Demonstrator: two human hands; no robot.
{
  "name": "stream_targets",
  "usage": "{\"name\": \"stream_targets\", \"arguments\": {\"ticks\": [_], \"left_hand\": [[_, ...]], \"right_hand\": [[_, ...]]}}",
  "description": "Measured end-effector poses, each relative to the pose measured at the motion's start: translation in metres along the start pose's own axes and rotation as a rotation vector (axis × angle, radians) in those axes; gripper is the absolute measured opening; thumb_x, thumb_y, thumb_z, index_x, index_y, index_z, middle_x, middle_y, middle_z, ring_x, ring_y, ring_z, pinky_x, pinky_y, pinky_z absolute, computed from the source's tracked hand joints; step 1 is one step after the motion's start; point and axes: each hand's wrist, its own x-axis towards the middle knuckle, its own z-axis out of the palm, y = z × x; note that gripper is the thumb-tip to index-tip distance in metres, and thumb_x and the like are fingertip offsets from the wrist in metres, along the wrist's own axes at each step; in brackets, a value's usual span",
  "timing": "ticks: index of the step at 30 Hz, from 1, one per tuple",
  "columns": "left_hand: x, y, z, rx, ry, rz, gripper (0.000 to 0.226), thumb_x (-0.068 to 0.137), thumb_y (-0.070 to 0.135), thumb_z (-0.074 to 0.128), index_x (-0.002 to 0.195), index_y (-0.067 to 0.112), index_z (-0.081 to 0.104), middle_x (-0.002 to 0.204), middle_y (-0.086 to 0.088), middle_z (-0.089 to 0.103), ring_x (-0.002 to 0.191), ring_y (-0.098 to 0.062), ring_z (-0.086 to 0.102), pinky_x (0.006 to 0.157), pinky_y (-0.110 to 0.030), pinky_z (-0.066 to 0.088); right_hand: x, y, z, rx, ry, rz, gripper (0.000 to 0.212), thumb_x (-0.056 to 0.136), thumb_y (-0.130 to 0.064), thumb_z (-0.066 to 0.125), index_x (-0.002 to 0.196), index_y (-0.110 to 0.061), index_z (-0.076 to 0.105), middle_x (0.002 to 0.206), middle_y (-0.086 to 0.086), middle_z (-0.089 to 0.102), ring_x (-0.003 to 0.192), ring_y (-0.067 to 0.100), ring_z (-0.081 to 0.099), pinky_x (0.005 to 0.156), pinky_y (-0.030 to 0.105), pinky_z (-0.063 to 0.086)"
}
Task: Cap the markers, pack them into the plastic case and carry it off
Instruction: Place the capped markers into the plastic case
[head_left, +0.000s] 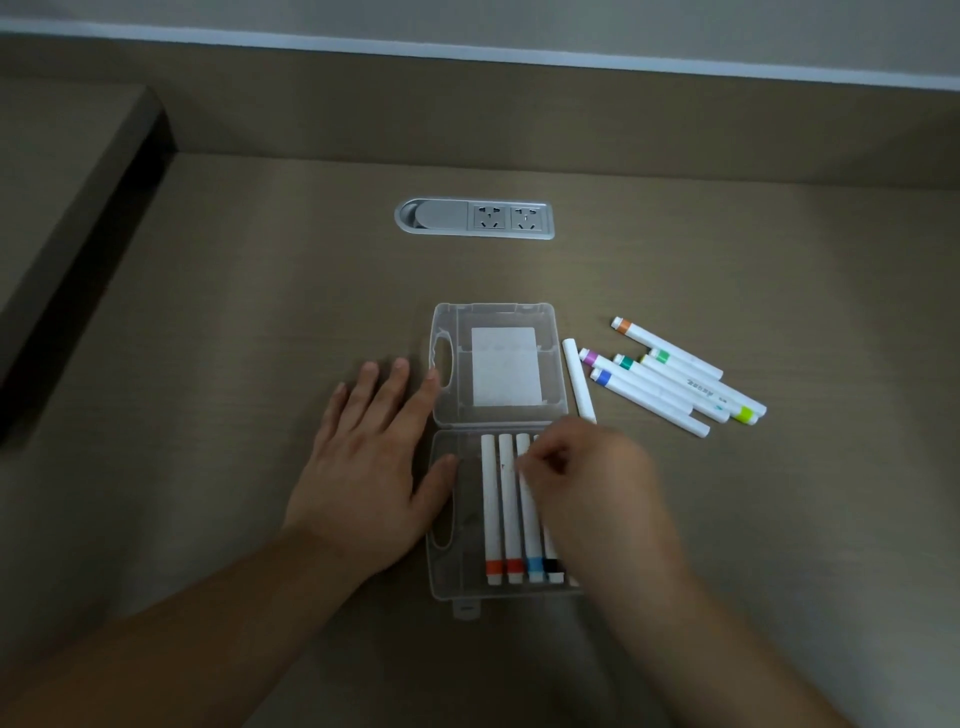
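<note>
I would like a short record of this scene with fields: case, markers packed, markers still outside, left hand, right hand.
case: clear plastic case, open flat on the desk, lid away from the person
markers packed: four visible, bands orange, orange, blue, black; more may be hidden
markers outside: loose pile right of the lid, one apart beside the lid
left hand: flat, open, against the case edge
right hand: fingers on the packed markers

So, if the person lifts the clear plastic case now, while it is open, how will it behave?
The clear plastic case looks thin-walled, so it is probably light and may flex a little. Its lid lies flat open, so it would likely swing on the hinge. The white markers inside lie loose and could roll or slide out.
</note>
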Motion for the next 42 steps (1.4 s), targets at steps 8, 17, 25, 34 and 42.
{"name": "stream_targets", "arguments": {"ticks": [8, 17, 25, 34, 42], "left_hand": [[0.0, 0.001, 0.0, 0.001, -0.002, -0.008, 0.078, 0.09, 0.069, 0.017, 0.158, 0.037, -0.004, 0.168, 0.004, -0.004, 0.153, -0.015, -0.016, 0.124, -0.042, -0.005], [-0.001, 0.002, 0.001, -0.001, 0.01, -0.011, 0.077, 0.091, 0.068, 0.018, 0.158, 0.037, -0.002, 0.168, 0.004, 0.0, 0.154, -0.015, -0.013, 0.126, -0.043, -0.001], [0.0, 0.001, 0.002, -0.008, 0.008, -0.008, 0.077, 0.091, 0.067, 0.023, 0.157, 0.039, -0.006, 0.168, 0.004, -0.001, 0.154, -0.015, -0.013, 0.125, -0.044, -0.001], [0.0, 0.003, 0.0, -0.004, 0.0, -0.011, 0.078, 0.09, 0.067, 0.02, 0.158, 0.037, -0.003, 0.168, 0.003, 0.0, 0.154, -0.016, -0.012, 0.125, -0.043, -0.002], [0.0, 0.002, 0.0, 0.013, 0.009, -0.005, 0.077, 0.092, 0.067, 0.019, 0.159, 0.034, 0.0, 0.169, 0.001, 0.003, 0.155, -0.018, -0.009, 0.126, -0.046, 0.003]], "right_hand": [[0.031, 0.042, -0.032, 0.126, 0.484, -0.036, 0.013, 0.086, -0.033, 0.069, 0.078, -0.023, 0.066, 0.07, -0.009, 0.066, 0.07, 0.006, 0.061, 0.067, 0.029, 0.05], [0.028, 0.05, -0.027, -0.013, 0.337, -0.046, 0.004, 0.084, -0.022, 0.068, 0.087, -0.023, 0.065, 0.076, -0.008, 0.065, 0.074, 0.009, 0.06, 0.07, 0.031, 0.052], [0.01, 0.071, -0.04, 0.559, 0.051, 0.019, 0.019, 0.083, -0.003, 0.067, 0.092, -0.017, 0.075, 0.067, 0.006, 0.071, 0.058, 0.015, 0.064, 0.057, 0.028, 0.051], [0.006, 0.067, -0.032, 0.986, -0.288, 0.09, 0.02, 0.083, 0.004, 0.06, 0.101, 0.003, 0.071, 0.093, 0.031, 0.069, 0.073, 0.032, 0.062, 0.063, 0.035, 0.052], [-0.024, 0.002, 0.008, 0.188, -0.107, -0.008, 0.028, 0.082, -0.029, 0.073, 0.102, -0.037, 0.055, 0.096, -0.011, 0.065, 0.085, 0.009, 0.066, 0.073, 0.025, 0.06]]}}
